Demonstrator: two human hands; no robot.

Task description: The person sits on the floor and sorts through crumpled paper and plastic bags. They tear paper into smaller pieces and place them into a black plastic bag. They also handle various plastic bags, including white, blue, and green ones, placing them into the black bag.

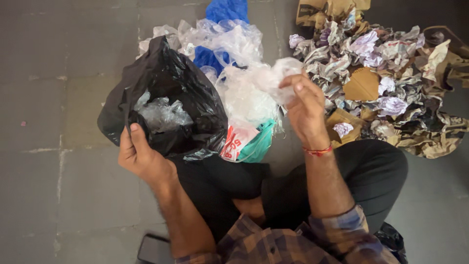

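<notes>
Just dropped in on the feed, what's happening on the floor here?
A person sits on the floor with plastic waste in front of them. The left hand grips the rim of a black bag, holding it open; clear crumpled plastic already lies inside. The right hand holds a crumpled piece of clear plastic above a pile of plastic bags, clear, blue and green. A separate heap of crumpled paper and cardboard lies to the right.
</notes>
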